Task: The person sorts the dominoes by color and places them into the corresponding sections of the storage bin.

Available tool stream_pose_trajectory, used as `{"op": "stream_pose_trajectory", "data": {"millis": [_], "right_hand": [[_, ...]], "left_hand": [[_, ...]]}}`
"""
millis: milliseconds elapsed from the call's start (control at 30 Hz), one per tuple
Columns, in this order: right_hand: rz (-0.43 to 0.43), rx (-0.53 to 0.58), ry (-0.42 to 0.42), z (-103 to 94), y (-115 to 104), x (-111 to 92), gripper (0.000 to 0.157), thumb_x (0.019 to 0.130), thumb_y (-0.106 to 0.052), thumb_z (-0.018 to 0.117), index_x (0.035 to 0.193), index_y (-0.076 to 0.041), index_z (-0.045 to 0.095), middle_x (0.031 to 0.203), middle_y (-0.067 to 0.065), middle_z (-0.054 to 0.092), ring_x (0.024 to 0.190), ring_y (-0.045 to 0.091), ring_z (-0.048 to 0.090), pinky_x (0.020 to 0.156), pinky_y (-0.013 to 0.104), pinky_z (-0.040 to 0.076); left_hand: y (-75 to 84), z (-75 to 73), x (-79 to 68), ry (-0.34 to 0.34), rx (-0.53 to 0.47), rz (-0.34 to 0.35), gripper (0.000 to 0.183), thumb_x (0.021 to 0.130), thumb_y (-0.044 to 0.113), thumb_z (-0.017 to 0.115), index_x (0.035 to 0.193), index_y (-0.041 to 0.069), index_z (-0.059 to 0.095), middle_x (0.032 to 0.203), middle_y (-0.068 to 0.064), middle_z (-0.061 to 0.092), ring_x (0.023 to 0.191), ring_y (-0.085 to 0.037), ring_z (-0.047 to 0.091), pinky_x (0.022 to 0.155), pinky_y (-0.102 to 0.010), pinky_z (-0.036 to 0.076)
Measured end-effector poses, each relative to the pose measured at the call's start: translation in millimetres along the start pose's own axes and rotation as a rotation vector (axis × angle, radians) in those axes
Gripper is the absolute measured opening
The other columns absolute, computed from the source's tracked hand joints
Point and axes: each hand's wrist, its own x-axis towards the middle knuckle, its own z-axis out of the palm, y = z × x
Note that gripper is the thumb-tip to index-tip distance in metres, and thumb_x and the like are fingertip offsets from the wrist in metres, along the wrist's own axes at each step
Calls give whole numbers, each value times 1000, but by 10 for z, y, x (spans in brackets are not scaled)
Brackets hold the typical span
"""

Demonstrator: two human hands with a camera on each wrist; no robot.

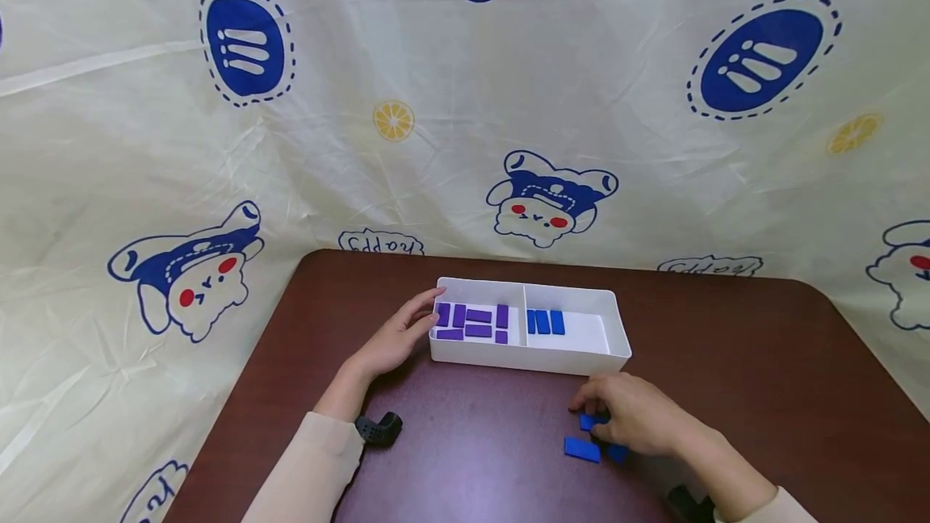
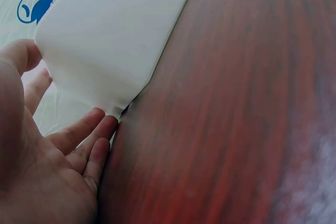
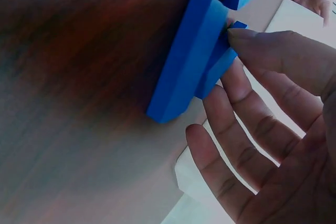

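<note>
A white two-compartment tray [image 1: 523, 359] stands on the table, purple blocks [image 1: 478, 316] in its left compartment and three blue blocks [image 1: 543, 322] in its right. My left hand [image 1: 395, 341] rests against the tray's left end, fingers loosely extended; in the left wrist view the fingertips [image 2: 97, 114] touch its wall. In front of the tray, my right hand [image 1: 643, 414] pinches a blue block [image 3: 218, 72] between thumb and fingers. Another blue block [image 1: 582, 449] lies flat just nearer, and a third blue block [image 1: 617, 453] is partly hidden under the hand.
The brown table [image 1: 450, 458] has rounded far corners. Behind it hangs a pale printed curtain [image 1: 436, 63]. A dark band [image 1: 379, 429] is on the left wrist, and a dark strap [image 1: 690, 503] shows at the right wrist.
</note>
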Motion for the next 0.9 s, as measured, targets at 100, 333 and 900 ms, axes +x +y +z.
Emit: {"op": "stream_pose_trajectory", "data": {"millis": [100, 333, 900], "right_hand": [[16, 10, -4, 2, -9, -20, 28, 80, -11, 85, 102, -25, 78, 92, -17, 68, 83, 3, 60, 70, 26, 50], [20, 0, 10, -72, -69, -4, 28, 83, -11, 84, 105, -26, 78, 97, -15, 69, 87, 5, 61, 72, 26, 52], [-27, 9, 108, -398, -243, 77, 23, 88, -10, 80, 108, -22, 76, 96, -13, 71, 89, 8, 63, 74, 26, 55]], "left_hand": [[-1, 11, -9, -11, 2, 5, 51, 110, 33, 50, 159, 34, 37, 161, -13, 41, 145, -33, 46, 120, -57, 37], [9, 11, -22, -6, 0, 2, 51, 110, 33, 50, 159, 34, 37, 161, -13, 41, 145, -32, 46, 121, -56, 37], [19, 5, -54, -4, 9, -15, 51, 110, 35, 49, 160, 33, 36, 162, -14, 37, 147, -36, 43, 121, -59, 34]]}}
